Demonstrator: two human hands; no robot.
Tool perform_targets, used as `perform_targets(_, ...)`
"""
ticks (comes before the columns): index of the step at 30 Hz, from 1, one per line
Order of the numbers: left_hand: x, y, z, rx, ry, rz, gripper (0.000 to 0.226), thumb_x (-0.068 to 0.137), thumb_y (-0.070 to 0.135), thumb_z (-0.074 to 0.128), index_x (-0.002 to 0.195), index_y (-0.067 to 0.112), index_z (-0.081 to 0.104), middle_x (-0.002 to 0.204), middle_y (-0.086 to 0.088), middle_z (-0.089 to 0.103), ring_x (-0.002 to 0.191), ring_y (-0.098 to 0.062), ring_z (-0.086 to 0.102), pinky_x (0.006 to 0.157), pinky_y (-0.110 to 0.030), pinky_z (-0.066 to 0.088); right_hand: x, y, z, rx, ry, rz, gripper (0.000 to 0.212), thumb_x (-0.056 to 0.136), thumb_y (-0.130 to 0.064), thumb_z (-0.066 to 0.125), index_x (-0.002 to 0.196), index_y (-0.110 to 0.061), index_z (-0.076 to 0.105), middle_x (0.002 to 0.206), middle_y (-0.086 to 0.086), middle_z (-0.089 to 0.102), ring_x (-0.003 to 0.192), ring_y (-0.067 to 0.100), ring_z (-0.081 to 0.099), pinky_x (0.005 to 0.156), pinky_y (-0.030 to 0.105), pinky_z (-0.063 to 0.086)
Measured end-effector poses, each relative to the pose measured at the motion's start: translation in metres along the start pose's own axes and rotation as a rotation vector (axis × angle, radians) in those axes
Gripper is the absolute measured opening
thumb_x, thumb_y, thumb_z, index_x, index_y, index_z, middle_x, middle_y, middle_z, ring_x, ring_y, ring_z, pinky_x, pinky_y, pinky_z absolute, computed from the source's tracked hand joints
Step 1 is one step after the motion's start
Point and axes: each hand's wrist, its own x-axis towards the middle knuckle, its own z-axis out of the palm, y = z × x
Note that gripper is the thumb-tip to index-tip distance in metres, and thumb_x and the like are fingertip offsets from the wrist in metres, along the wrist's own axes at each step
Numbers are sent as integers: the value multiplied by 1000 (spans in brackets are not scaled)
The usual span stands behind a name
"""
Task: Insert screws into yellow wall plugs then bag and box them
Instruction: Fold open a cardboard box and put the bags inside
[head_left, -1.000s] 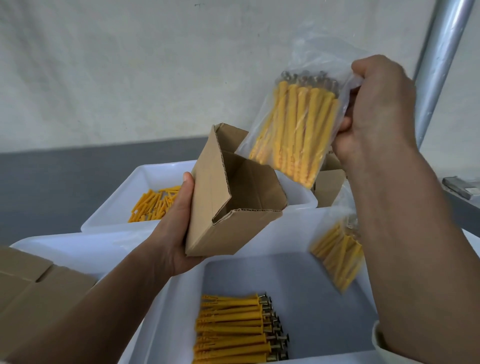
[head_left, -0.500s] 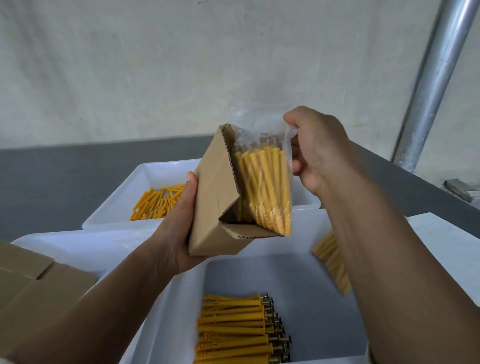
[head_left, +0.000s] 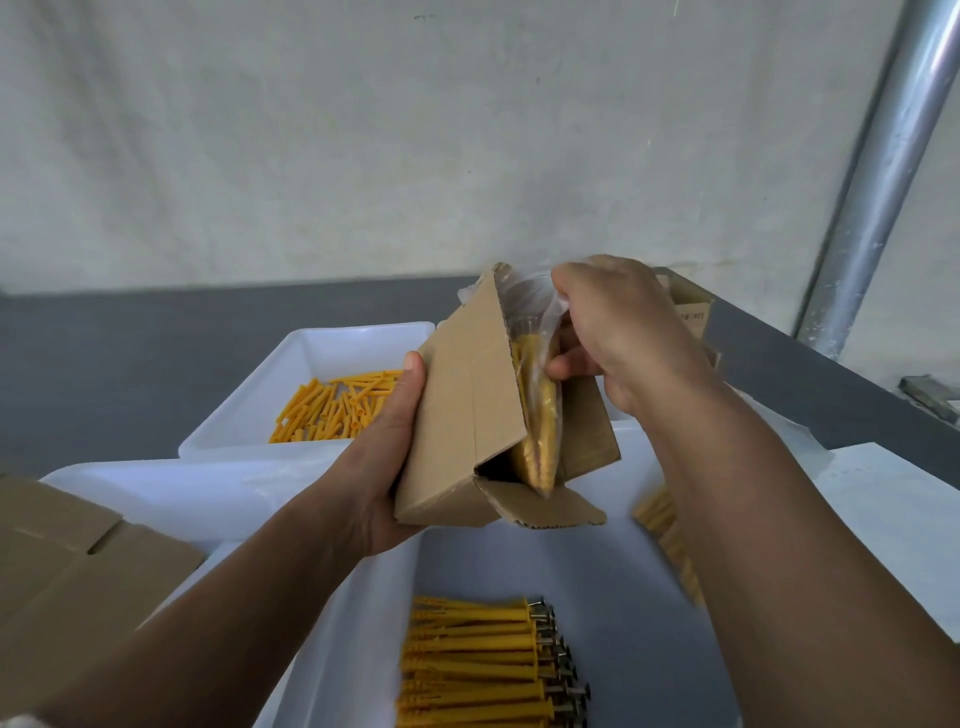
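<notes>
Right hand (head_left: 623, 332): fingers (head_left: 571, 366) curled, pinching the gathered top of a clear plastic bag (head_left: 540, 421) packed with yellow plugs. The film is thin, glossy and crinkled. The bag sits partway inside the open mouth of a cardboard box (head_left: 467, 395), between its flaps.

Left hand (head_left: 384, 457): grips the box from the left, thumb flat on the near face. My other fingers are hidden behind the board, so I cannot tell how they lie. The box is tilted. It is plain brown corrugated board, and the flutes show along the cut edges of the flaps.

Below the box, near: a white plastic tray (head_left: 649, 597), smooth-walled. It holds plugs with screws (head_left: 478, 665) in a neat row, metal heads to the right.

Far left: a second white tray (head_left: 322, 348) with loose plugs (head_left: 332, 410) heaped at random.

Right, partly behind my forearm: another filled bag (head_left: 665, 525).

Near left: flattened cardboard blanks (head_left: 62, 561), matte brown.

The tabletop (head_left: 104, 353) is dark grey and dull. The wall (head_left: 363, 130) behind it is off-white, rough and mottled. At far right stands a round bright metal pole (head_left: 883, 171), leaning in view.
</notes>
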Motion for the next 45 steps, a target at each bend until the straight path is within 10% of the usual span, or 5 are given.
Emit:
perform_targets(11,2,1,-1,17,-3,-39,74,65,83,61,113,28,73,115,-10,71,92,-29,72,75,-46,56,4,-1,4,386,-60,148,9,91,-2,50,95,-2,58,106,20,63,63,21,73,71,43,62)
perform_targets(17,1,1,-1,25,-11,-18,69,68,83,57,106,29,75,103,-9,73,82,-26,73,69,-43,56,3,4,20,314,-68,87,11,93,-9,45,86,-11,54,78,4,62,52,10,68,87,50,57)
perform_targets(22,0,3,-3,30,-7,-21,69,69,83,57,107,28,75,101,-9,72,79,-26,71,70,-42,56,1,7,29,194,-100,58,12,89,-16,46,83,-14,56,67,3,66,84,29,67,91,60,52)
perform_targets(36,-2,3,2,12,-13,-14,65,71,79,56,105,27,76,103,-11,74,81,-26,72,70,-41,57,-20,9,31,-191,-414,3,23,88,-20,53,84,-19,76,86,5,75,86,29,72,81,50,59)
perform_targets(45,-3,6,1,2,-2,-42,70,73,78,56,118,27,70,110,-12,71,87,-28,70,77,-48,56,-7,-6,-25,-465,-102,-150,25,90,-14,57,87,-32,73,101,-7,72,90,13,65,72,25,51)
